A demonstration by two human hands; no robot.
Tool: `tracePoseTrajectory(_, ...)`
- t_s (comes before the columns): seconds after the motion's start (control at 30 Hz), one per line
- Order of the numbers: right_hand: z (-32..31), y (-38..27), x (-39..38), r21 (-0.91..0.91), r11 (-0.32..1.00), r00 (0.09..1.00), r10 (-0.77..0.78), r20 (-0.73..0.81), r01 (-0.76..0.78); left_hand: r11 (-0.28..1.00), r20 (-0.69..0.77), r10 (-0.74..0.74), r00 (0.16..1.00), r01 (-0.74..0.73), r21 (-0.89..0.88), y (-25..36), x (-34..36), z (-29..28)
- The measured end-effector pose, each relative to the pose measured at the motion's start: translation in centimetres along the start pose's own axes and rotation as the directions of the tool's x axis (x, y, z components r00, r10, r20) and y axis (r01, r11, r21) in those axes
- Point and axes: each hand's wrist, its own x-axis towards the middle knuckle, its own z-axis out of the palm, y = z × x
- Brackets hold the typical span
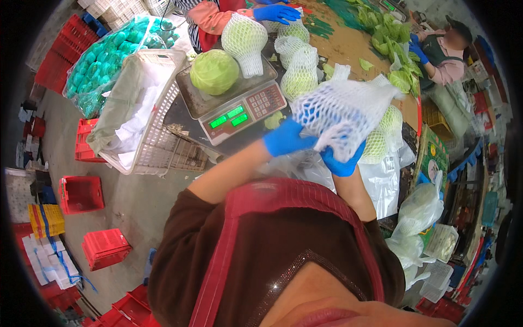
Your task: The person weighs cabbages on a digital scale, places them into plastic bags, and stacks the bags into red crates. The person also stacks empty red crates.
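Both gloved, left hand (287, 138) and right hand (342, 161) clenched on white foam net sleeve (343, 111), raised over table beside scale (235, 107); best stretched wide, fingers spread inside mouth, before sliding over cabbage (213, 71); netted cabbages (298, 76) just behind.

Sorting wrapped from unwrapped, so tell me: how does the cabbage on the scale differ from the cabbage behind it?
The cabbage on the scale is bare; the cabbage behind it wears white foam netting. The bare one looks darker green, the netted one paler. The netted one's sleeve trails loose below it. Both are round, green heads sitting on the scale's tray.
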Motion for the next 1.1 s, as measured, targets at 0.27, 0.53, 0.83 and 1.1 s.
tracePoseTrajectory(0.27, 3.8, 3.5, 1.1, 0.011, 0.999, 0.986, 0.035, -0.16, -0.034, 0.973, -0.037, -0.165, 0.986, 0.156, -0.173, -0.1, -2.0, -2.1)
tracePoseTrajectory(0.53, 5.3, 9.3, 5.2, -0.636, 0.742, 0.948, 0.001, 0.318, 0.213, 0.152, -0.592, -0.401, 0.7, 0.688, 0.71, 2.7, -6.3, -14.0)
tracePoseTrajectory(0.83, 5.1, 24.3, 20.9, -0.742, 0.605, 0.95, 0.28, -0.14, -0.288, 0.58, -0.727, -0.57, 0.383, 0.814, -0.026, -10.4, -11.3, -29.3)
tracePoseTrajectory(1.1, 7.0, 22.7, 24.1, 0.116, 0.593, 0.564, 0.798, -0.211, -0.797, 0.702, -0.316, -0.637, 0.703, 0.359, -0.615, -13.1, -5.8, -31.8)
